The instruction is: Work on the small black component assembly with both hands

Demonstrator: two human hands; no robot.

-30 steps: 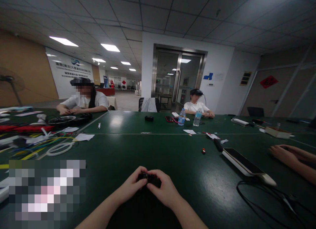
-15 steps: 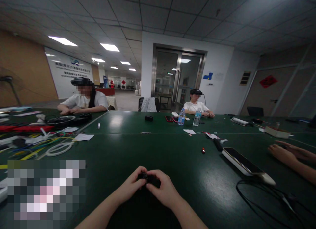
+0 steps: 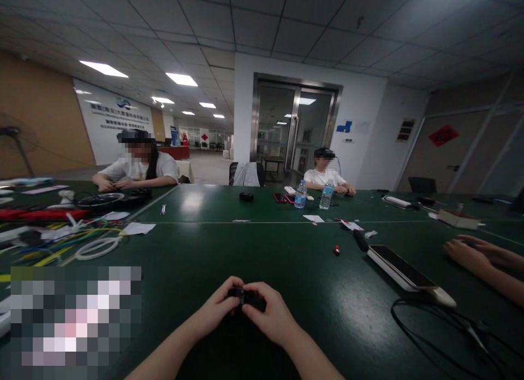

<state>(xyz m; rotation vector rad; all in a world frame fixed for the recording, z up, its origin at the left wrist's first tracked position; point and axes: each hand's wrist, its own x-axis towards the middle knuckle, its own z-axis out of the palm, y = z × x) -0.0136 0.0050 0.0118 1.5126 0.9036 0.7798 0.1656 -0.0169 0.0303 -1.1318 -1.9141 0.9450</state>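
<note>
Between my two hands is a small dark object (image 3: 241,296), low over the near part of the green table (image 3: 196,254). Its kind cannot be made out, though a few lighter specks show on it. My left hand (image 3: 224,299) pinches its left end between thumb and fingers. On the other side my right hand (image 3: 265,304) is closed round the right part, thumb below and fingers above. The fingertips of both hands nearly meet at the middle, and much of the object is hidden by them.
Right of my hands lie a phone on a white stand (image 3: 403,268), black cables (image 3: 429,331) and a small red item (image 3: 336,250). Cables and papers (image 3: 98,248) crowd the left. Water bottles (image 3: 300,194) stand farther back. Another person's hands (image 3: 470,254) rest at right; two people sit opposite.
My fingers stay on the dark object, which seems to have turned very slightly at the middle. Otherwise the view has barely shifted.
</note>
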